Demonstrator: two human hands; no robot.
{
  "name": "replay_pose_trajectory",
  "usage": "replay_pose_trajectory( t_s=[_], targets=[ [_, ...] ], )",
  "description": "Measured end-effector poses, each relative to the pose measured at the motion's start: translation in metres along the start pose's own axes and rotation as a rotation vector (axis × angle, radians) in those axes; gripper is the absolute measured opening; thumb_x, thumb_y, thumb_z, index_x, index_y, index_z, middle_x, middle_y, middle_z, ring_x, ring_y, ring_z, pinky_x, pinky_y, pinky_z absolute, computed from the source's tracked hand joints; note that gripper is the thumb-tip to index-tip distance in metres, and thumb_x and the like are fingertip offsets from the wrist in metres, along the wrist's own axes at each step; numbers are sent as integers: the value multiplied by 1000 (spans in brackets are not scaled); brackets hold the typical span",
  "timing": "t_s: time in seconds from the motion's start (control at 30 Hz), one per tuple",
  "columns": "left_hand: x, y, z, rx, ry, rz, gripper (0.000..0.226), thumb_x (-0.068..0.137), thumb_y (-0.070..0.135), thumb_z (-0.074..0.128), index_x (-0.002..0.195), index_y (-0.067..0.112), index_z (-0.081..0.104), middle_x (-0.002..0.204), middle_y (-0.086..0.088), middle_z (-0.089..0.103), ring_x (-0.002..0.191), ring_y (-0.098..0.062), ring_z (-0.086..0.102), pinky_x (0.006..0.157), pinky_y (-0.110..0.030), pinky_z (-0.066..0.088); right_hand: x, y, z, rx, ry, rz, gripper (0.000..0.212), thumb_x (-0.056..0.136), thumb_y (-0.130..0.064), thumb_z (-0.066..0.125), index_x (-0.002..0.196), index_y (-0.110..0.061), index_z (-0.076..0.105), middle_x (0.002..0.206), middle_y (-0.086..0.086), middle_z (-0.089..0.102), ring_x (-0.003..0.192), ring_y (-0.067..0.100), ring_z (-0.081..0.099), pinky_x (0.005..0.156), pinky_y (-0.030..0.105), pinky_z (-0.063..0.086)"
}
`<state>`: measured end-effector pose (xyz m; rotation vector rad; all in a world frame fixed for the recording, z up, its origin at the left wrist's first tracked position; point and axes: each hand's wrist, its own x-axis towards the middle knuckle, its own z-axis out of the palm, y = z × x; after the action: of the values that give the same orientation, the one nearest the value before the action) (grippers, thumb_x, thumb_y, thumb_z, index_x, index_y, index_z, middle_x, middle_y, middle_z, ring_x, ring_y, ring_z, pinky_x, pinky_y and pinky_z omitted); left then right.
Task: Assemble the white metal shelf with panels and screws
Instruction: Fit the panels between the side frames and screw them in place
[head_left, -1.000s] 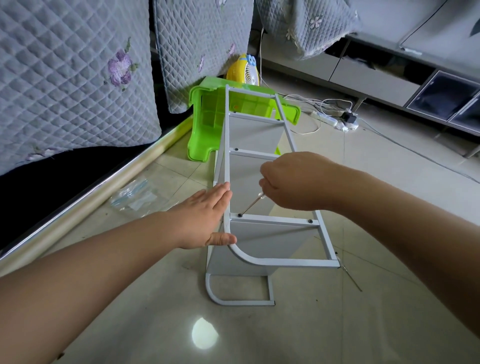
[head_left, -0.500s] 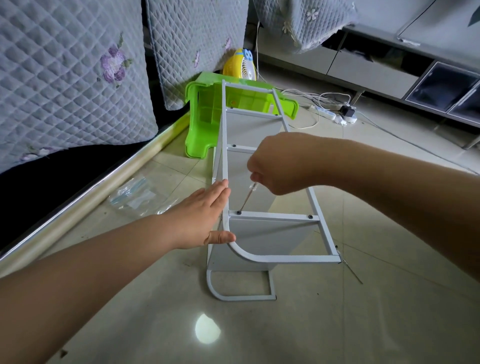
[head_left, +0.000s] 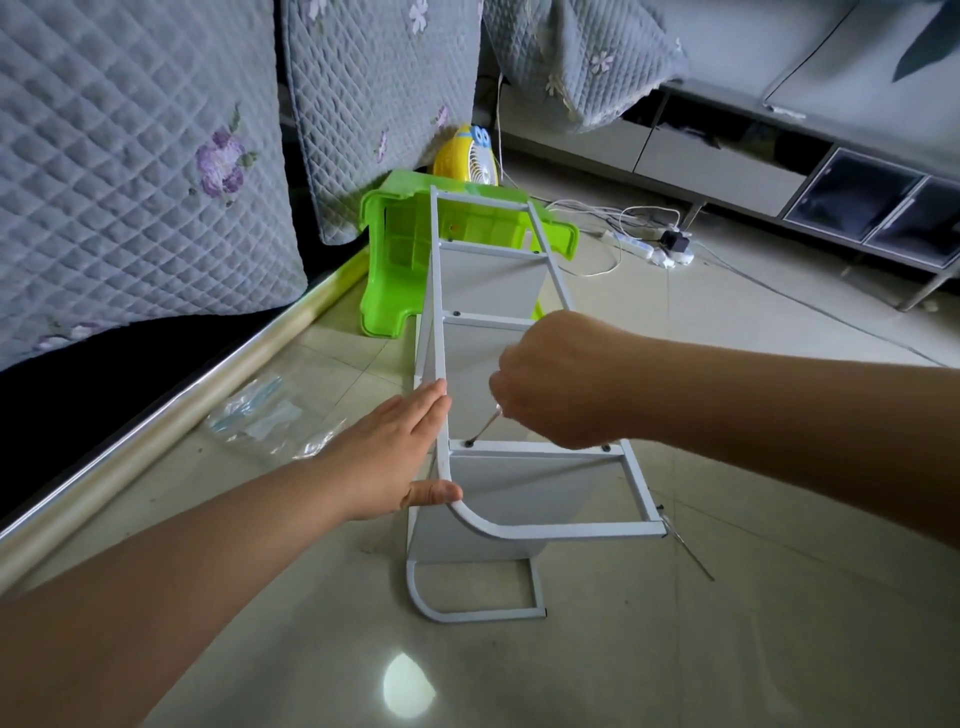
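One white metal shelf (head_left: 524, 462) lies on its side on the tiled floor (head_left: 675, 649), its ladder-like side frame facing up, with three grey panels visible between the crossbars. Four dark screw heads can be counted on the upper frame: one at the left end of the nearest crossbar (head_left: 470, 444), one further right on that bar beside the wrist, and one on each of the two crossbars beyond. The left hand (head_left: 400, 457) lies flat against the frame's long left rail, four fingers straight along it and the thumb pressed on the curved corner below; it curls around nothing. The right hand (head_left: 561, 379) is closed into a fist around one thin metal tool (head_left: 485, 427), whose tip sits at the left screw; the tool's grip end is hidden inside the fingers. A second thin metal rod (head_left: 693, 553) lies on the floor just beside the frame's near right corner. Beyond the shelf, touching its far end, sits one overturned green plastic stool (head_left: 395, 260), with one yellow fan (head_left: 467, 158) behind it. One clear plastic bag (head_left: 265, 415) lies on the floor left of the shelf.
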<state>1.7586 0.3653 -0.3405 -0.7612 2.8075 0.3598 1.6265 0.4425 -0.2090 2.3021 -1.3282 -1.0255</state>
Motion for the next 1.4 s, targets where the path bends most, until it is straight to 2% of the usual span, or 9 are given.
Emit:
replay_pose_trajectory(
  t_s=[0.1, 0.23, 0.4, 0.6, 0.7, 0.77, 1.07, 1.23, 1.4],
  targets=[
    [-1, -1, 0, 24, 26, 2, 148, 22, 86, -35, 144, 3, -20, 152, -10, -27, 142, -16, -18, 104, -19, -16, 3, 9, -1, -53, 13, -46, 24, 97, -13, 34, 104, -10, 57, 91, 4, 61, 69, 24, 44, 57, 29, 32],
    [0, -1, 2, 46, 61, -2, 148, 22, 83, -39, 143, 1, -19, 152, -12, -25, 142, -18, -18, 102, -18, -17, 5, 11, -4, -59, -46, -19, 33, 101, -27, 29, 103, -12, 58, 67, 1, 44, 48, 17, 26, 46, 22, 20],
    [3, 0, 2, 33, 68, -18, 150, 20, 82, -40, 145, 2, -17, 153, -11, -23, 143, -16, -16, 108, -19, -12, 19, 3, -9, 291, -249, 308, 26, 98, -25, 32, 78, -10, 39, 63, -2, 33, 70, 21, 42, 59, 22, 36],
    [-1, 2, 3, 19, 23, -16, 154, 17, 85, -36, 145, 3, -14, 153, -9, -24, 142, -16, -17, 112, -23, -8, 33, 11, -9, 753, -486, 436, 37, 97, -14, 29, 61, -7, 37, 45, 3, 38, 24, 10, 25, 36, 4, 20],
    [-2, 3, -1, 5, 17, -9, 154, 17, 86, -35, 145, 3, -14, 153, -9, -24, 143, -16, -16, 107, -17, -10, 24, 6, -14, 552, -418, 357, 33, 97, -17, 31, 94, 4, 56, 83, 11, 57, 67, 22, 56, 59, 21, 43],
    [-1, 4, -5, 6, 20, -14, 156, 15, 86, -35, 146, 3, -14, 153, -10, -23, 143, -17, -14, 109, -19, -8, 15, 4, -14, 361, -275, 282, 29, 96, -16, 36, 113, -1, 53, 102, 11, 56, 88, 25, 51, 70, 27, 37],
    [-4, 6, 1, 25, 69, -9, 152, 19, 82, -39, 145, 2, -14, 154, -11, -21, 143, -17, -14, 109, -20, -8, 11, 12, -9, 6, 3, -42, 28, 98, -12, 29, 114, -8, 52, 110, 8, 57, 97, 30, 57, 70, 32, 40],
    [-2, 3, 7, 23, 108, -11, 150, 20, 80, -42, 145, 2, -15, 153, -11, -22, 143, -18, -14, 108, -18, -9, 19, 10, -11, 67, -96, 81, 34, 100, -26, 30, 108, -7, 57, 76, 2, 47, 75, 25, 42, 67, 29, 35],
    [-3, 2, 10, 39, 108, -9, 150, 20, 78, -44, 145, 1, -13, 153, -11, -21, 143, -19, -10, 112, -23, -4, 31, 5, -1, 625, -372, 422, 35, 96, -13, 34, 72, 0, 56, 46, 6, 47, 42, 18, 42, 44, 18, 36]
  ],
)
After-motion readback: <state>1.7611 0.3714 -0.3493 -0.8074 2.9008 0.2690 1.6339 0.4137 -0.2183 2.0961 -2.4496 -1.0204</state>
